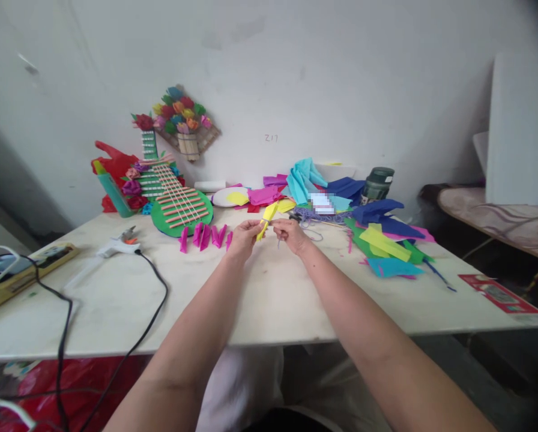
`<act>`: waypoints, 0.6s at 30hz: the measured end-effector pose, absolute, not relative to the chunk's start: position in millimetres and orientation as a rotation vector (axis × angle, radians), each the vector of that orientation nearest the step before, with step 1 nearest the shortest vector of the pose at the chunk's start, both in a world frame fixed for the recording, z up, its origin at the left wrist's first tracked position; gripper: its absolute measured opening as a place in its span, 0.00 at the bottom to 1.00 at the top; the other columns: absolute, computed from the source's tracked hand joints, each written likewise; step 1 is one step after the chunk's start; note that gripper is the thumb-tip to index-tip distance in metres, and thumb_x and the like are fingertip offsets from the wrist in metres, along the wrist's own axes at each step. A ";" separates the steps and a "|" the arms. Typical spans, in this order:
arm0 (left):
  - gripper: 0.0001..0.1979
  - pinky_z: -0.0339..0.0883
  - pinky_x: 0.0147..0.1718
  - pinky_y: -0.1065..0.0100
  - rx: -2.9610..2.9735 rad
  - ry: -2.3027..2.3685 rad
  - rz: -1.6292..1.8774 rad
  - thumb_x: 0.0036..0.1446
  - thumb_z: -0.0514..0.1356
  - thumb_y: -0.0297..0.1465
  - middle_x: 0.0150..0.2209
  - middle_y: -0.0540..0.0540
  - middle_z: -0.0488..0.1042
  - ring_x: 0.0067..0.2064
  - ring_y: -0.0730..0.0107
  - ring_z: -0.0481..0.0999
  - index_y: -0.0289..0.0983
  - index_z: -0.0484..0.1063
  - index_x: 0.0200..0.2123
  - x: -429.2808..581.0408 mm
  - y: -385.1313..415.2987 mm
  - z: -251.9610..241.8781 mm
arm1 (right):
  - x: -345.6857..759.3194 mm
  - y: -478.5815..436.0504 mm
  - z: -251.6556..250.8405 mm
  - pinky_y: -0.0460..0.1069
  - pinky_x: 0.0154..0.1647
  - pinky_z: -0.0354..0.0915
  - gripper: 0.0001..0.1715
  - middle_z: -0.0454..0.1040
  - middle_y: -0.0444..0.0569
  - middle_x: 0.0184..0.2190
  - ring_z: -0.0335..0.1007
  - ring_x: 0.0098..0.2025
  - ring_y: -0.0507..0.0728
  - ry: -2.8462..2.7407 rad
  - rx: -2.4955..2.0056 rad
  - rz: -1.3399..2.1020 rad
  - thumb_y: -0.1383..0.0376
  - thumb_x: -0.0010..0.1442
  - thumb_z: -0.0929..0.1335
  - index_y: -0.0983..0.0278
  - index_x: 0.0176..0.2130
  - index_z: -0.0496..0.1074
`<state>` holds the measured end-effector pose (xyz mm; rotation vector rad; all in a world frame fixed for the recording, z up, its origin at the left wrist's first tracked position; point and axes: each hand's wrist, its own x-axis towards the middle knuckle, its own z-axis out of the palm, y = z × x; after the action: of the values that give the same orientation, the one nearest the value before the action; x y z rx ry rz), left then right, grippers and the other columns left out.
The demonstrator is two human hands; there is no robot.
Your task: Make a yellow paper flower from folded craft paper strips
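Observation:
Above the middle of the table, my left hand (pixel 247 236) is closed on a narrow strip of folded yellow paper (pixel 267 217). Close at its right side, my right hand (pixel 289 233) pinches a thin purple-grey string (pixel 278 243) that crosses the middle of the paper; a loose end hangs below the fingers. Left of my hands, several folded magenta paper pieces (pixel 201 236) stand in a row. Behind my hands lie a tangle of purple yarn (pixel 305 213) and a sheet of yellow paper (pixel 286 205).
At left are a guitar-shaped craft (pixel 182 211), a glue gun (pixel 118 245) with its black cord (pixel 164 282), and a power strip (pixel 30 278). Coloured paper (pixel 381 242), a blue pen-like stick (pixel 439 275) and a dark bottle (pixel 379 185) are at right. A flower craft (pixel 187 123) leans against the wall.

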<state>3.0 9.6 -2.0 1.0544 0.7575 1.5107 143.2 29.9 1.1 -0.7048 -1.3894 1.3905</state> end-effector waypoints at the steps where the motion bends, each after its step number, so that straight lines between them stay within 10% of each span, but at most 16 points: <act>1: 0.14 0.58 0.22 0.73 1.052 0.768 1.526 0.33 0.67 0.30 0.20 0.51 0.69 0.20 0.78 0.67 0.32 0.68 0.25 3.3 10.1 -2.4 | 142.8 29.6 1.0 0.44 0.18 0.40 0.12 0.54 0.37 0.14 0.44 0.16 0.45 -1.402 -0.712 1.368 0.59 0.41 0.67 0.67 0.24 0.68; 18: 0.09 0.64 0.32 0.66 1.152 0.690 1.378 0.37 0.56 0.25 0.24 0.50 0.70 0.27 0.71 0.72 0.33 0.64 0.27 1.7 19.0 -8.8 | 147.4 31.4 3.5 0.46 0.20 0.40 0.16 0.51 0.37 0.11 0.43 0.17 0.46 -1.453 -0.868 1.126 0.56 0.39 0.69 0.66 0.16 0.66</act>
<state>1.7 19.0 -8.8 1.1519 0.6900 1.3782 147.4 31.4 3.5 -0.8685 -1.4527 1.1262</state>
